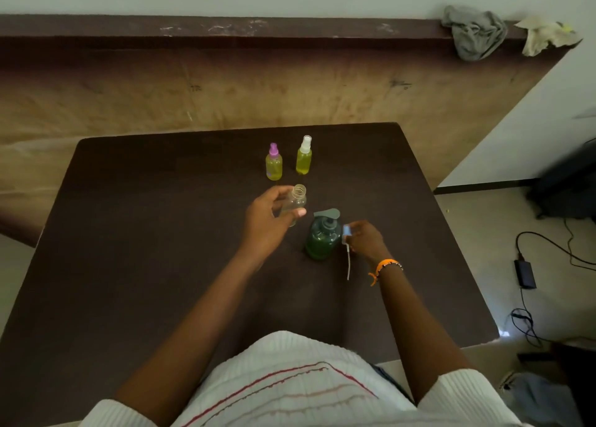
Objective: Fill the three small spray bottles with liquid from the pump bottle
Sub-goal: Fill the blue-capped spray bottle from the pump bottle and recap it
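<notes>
Your left hand (267, 220) grips the uncapped clear bottle (295, 202), tilted, its open neck pointing away from you. Your right hand (364, 238) pinches the blue spray cap (346, 231) (its dip tube trails toward you). The green pump bottle (322, 238) stands between your hands, touching your right fingers; two yellow-filled spray bottles (274, 163) stand beyond your left hand.

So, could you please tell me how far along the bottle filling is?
Two spray bottles, pink-capped and white-capped, stand capped and yellow-filled. The left hand holds the third bottle, open and looking empty; the right hand holds its sprayer. Left: filling it from the pump bottle and recapping.
</notes>
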`<state>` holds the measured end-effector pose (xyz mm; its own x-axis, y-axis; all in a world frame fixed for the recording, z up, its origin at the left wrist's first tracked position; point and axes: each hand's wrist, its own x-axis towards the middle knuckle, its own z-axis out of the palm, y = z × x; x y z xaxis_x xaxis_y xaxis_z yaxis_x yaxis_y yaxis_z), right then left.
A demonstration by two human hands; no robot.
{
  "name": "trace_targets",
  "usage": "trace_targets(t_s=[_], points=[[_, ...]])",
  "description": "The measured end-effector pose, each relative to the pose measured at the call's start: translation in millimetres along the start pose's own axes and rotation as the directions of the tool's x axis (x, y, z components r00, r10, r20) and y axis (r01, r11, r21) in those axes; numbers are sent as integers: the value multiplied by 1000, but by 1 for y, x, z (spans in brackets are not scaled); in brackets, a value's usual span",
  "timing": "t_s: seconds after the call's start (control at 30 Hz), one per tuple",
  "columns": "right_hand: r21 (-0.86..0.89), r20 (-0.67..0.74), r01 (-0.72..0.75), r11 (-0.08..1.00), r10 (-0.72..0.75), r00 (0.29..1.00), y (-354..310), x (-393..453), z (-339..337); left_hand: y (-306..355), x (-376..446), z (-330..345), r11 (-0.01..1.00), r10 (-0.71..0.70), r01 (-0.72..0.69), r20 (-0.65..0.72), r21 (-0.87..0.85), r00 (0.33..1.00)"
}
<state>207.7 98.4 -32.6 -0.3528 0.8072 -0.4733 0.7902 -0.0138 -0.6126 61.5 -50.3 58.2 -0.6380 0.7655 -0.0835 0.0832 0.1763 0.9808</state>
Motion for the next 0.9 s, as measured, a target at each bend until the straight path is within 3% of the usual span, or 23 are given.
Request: trace_targets(t_s=[0.17, 0.33, 0.57, 0.77, 0.9], points=[[-35, -88, 35, 999, -38, 995, 12, -9, 18, -1, -1, 0, 1000, -16, 15, 12, 25, 1000], [-28, -40, 28, 999, -29, 999, 11, -10, 16, 1, -2, 0, 999, -28, 28, 15, 34, 999], [116, -86, -28, 993, 39, 996, 6, -4, 1, -2, -3, -1, 997, -49, 48, 15, 54, 999], [279, -145, 98, 955, -59, 988, -26, -8, -19, -8, -1, -3, 992, -93, 92, 12, 85, 996], [378, -113, 189, 906, -158, 981, -61, -15, -20, -16, -1, -1, 984, -112, 110, 4, 142, 994]])
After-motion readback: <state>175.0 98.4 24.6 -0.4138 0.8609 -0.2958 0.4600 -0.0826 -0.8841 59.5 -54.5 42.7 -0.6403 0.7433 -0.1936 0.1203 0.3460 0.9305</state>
